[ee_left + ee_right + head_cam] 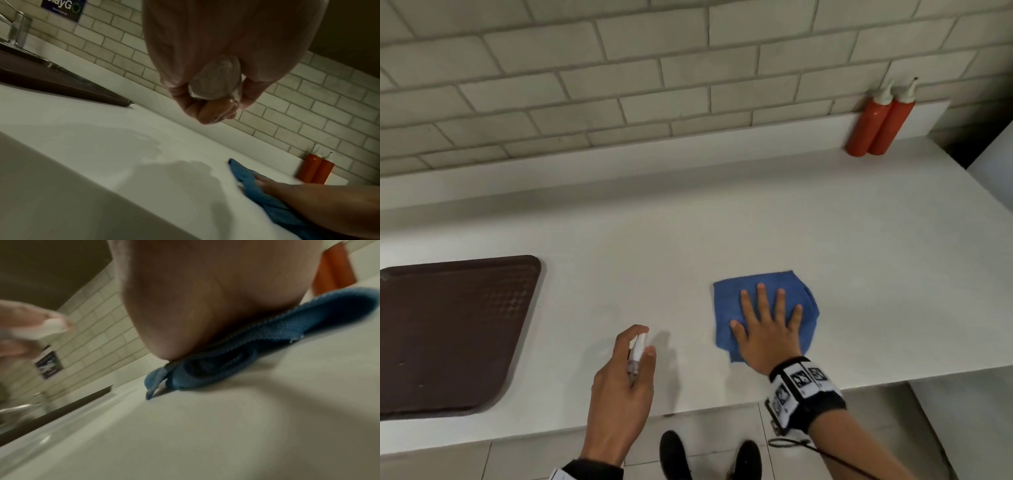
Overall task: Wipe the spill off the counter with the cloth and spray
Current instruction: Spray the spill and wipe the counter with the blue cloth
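Observation:
A folded blue cloth (pixel 767 308) lies on the white counter (pixel 654 240) right of centre. My right hand (pixel 767 329) presses flat on it with fingers spread; in the right wrist view the palm (pixel 205 296) sits on the cloth (pixel 257 345). My left hand (pixel 626 370) grips a small clear spray bottle (pixel 637 353) with a white top, held above the counter's front, left of the cloth. The left wrist view shows the bottle's base (pixel 216 78) in my curled fingers and a faint wet patch (pixel 141 139) on the counter beyond.
A brown tray (pixel 452 332) lies at the left. Two red squeeze bottles (pixel 876 126) stand at the back right against the tiled wall. A tap (pixel 20 30) and sink edge show far left in the left wrist view. The counter's front edge runs just below my hands.

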A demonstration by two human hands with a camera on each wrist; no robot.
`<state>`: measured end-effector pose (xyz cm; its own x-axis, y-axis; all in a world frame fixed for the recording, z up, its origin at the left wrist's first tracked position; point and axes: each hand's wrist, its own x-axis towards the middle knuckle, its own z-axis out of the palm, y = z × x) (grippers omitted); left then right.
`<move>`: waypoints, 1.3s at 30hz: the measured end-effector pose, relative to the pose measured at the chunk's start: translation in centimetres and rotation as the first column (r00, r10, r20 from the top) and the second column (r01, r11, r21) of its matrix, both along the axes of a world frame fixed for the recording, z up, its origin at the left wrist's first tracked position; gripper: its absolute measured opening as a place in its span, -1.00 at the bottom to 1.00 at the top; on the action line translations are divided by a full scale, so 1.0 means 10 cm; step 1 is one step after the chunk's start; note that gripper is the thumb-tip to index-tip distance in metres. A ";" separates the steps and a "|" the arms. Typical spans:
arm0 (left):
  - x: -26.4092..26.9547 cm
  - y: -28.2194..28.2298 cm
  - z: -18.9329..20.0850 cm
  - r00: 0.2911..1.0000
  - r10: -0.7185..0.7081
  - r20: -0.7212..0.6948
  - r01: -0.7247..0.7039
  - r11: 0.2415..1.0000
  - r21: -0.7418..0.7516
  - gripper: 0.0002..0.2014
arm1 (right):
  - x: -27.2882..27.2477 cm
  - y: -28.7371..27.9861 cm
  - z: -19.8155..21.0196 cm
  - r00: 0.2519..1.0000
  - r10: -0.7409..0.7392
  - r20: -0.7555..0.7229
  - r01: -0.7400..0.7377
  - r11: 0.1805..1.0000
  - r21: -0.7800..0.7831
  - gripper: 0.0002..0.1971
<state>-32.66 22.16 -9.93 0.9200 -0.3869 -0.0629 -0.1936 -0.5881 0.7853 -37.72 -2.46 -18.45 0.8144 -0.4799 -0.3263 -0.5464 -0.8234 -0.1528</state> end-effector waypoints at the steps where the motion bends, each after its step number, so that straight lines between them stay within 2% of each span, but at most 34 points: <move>1: -0.02 -0.03 0.00 1.000 0.006 -0.002 -0.007 1.000 -0.004 -0.75 | 0.08 0.10 0.00 1.000 0.013 0.000 -0.013 1.000 0.017 0.00; 3: -0.06 -0.07 0.02 1.000 0.013 0.007 -0.013 1.000 -0.006 -0.74 | 0.16 0.36 0.05 0.995 0.095 -0.006 -0.094 0.993 0.072 -0.08; 6: -0.10 -0.08 0.04 0.999 0.034 0.013 -0.034 0.999 -0.003 -0.76 | 0.00 0.72 -0.03 0.970 0.234 0.068 -0.236 0.972 0.015 -0.30; 9: -0.12 -0.02 0.05 0.997 0.077 0.012 -0.077 0.997 0.007 -0.75 | -0.34 0.73 -0.08 0.940 0.324 0.110 -0.321 0.946 -0.043 -0.38; 12: -0.14 0.08 0.03 0.994 0.104 0.018 -0.104 0.995 0.012 -0.76 | -0.64 0.40 -0.09 0.949 0.280 0.144 -0.272 0.959 -0.073 -0.39; 15: -0.17 0.15 0.01 0.993 0.113 0.016 -0.113 0.993 0.025 -0.78 | -0.71 0.05 -0.09 0.978 0.179 0.110 -0.172 0.983 -0.070 -0.36; 17: -0.18 0.16 0.01 0.994 0.111 0.014 -0.111 0.994 0.024 -0.77 | -0.58 -0.06 -0.11 0.993 0.101 0.060 -0.099 0.994 -0.039 -0.32; 21: -0.18 0.11 0.00 0.995 0.096 0.008 -0.096 0.995 0.012 -0.76 | -0.12 0.11 -0.04 0.994 0.036 0.101 -0.032 0.998 -0.047 -0.28; 24: -0.16 0.05 -0.01 0.996 0.083 0.009 -0.084 0.996 0.014 -0.76 | 0.06 0.44 -0.04 0.985 0.091 0.144 -0.086 0.996 -0.035 -0.28; 27: -0.13 0.00 -0.01 0.998 0.068 0.012 -0.068 0.998 0.000 -0.76 | -0.07 0.73 -0.06 0.965 0.229 0.124 -0.228 0.973 -0.026 -0.32; 29: -0.09 0.00 -0.01 0.998 0.061 0.015 -0.061 0.998 -0.004 -0.76 | -0.22 0.77 -0.08 0.952 0.274 0.137 -0.271 0.962 -0.040 -0.33; 34: 0.00 0.07 0.01 0.997 0.067 0.031 -0.067 0.998 -0.002 -0.72 | -0.45 0.54 -0.08 0.954 0.236 0.184 -0.233 0.972 -0.038 -0.38; 39: 0.11 0.16 -0.01 0.997 0.082 0.015 -0.082 0.997 0.008 -0.78 | -0.15 0.45 0.16 0.941 0.182 0.286 -0.181 0.983 -0.029 -0.56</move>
<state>-31.57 23.76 -9.99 0.9493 -0.3100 -0.0519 -0.1563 -0.6088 0.7777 -39.17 2.02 -16.85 0.9466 -0.3157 -0.0659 -0.3212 -0.9052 -0.2782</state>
